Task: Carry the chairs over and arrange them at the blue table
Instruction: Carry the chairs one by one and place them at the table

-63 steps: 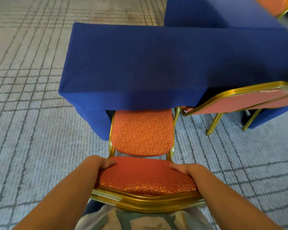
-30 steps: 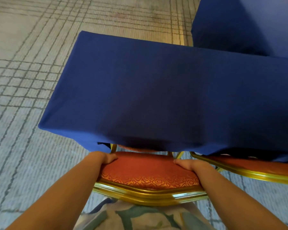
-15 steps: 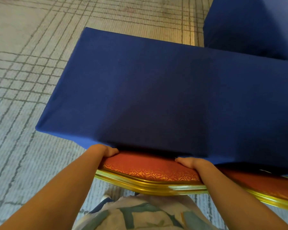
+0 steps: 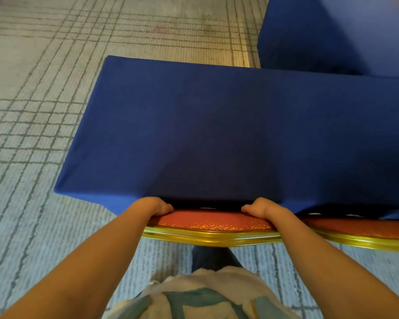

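An orange-red padded chair [image 4: 211, 224] with a gold metal frame stands pushed in at the near edge of the blue cloth-covered table [image 4: 217, 125]. Only the top of its backrest shows; the seat is hidden under the cloth. My left hand [image 4: 156, 207] grips the backrest's left top corner and my right hand [image 4: 257, 208] grips its right top corner, fingers curled over the padding. A second matching chair [image 4: 359, 233] sits just to the right, also tucked at the table.
A second blue-draped table [image 4: 332, 35] stands at the back right, touching the first. Grey carpet with a grid pattern [image 4: 32, 111] lies open to the left and beyond. My torso and one dark shoe [image 4: 213, 257] are right behind the chair.
The chair has slid forward under the table, so its seat went from fully visible to hidden. Both hands kept their grip on the backrest, and I moved closer to the table.
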A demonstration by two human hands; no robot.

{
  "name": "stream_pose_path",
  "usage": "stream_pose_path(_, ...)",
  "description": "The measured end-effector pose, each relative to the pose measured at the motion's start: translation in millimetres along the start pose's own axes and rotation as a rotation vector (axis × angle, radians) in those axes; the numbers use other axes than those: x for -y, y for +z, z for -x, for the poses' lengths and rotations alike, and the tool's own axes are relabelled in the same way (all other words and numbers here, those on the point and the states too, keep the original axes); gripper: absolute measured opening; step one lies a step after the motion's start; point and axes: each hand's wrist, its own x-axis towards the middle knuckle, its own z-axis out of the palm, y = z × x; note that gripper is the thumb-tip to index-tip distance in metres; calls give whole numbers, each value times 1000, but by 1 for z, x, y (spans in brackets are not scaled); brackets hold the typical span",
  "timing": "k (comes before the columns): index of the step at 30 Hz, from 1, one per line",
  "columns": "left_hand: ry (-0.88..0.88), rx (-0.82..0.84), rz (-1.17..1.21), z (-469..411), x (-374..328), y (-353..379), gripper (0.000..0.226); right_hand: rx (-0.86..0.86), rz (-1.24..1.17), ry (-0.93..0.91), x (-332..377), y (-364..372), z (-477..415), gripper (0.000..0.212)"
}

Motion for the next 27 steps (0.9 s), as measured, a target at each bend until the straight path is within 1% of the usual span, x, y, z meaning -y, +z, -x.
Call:
stream_pose_path(5, 132, -97, 77, 25, -3, -8, 57, -96, -24, -53, 11, 0, 37, 40)
stream_pose_path(9, 237, -135, 147, 49, -3, -17, 61, -224, -114, -65, 25, 8, 77, 43)
stream_pose_path(13, 372, -147, 203, 71, 8, -17, 49, -435, -264, -72, 33, 23, 114, 47)
stream_pose_path(16, 461, -180, 195, 88, 20, -14, 38, -611, -347, -52, 32, 44, 139, 45)
stream_pose_path(19, 535, -232, 207, 97, 31, -7, 43, -723, -362, -28, 32, 67, 160, 43)
stream_pose_path(21, 586, -254, 214, 103, 39, -3, 44, -769, -424, -89, 33, 82, 168, 44)
stream_pose_path(23, 621, -284, 207, 112, 46, 1, 44, -777, -501, -116, 36, 92, 179, 36)
stream_pose_path(24, 636, -296, 200, 116, 50, 4, 44, -768, -522, -99, 37, 96, 183, 39)
stream_pose_path(26, 671, -320, 184, 125, 56, 7, 43, -743, -551, -55, 43, 102, 196, 53)
stream_pose_path(27, 684, -330, 171, 129, 59, 9, 40, -746, -563, -40, 46, 105, 202, 56)
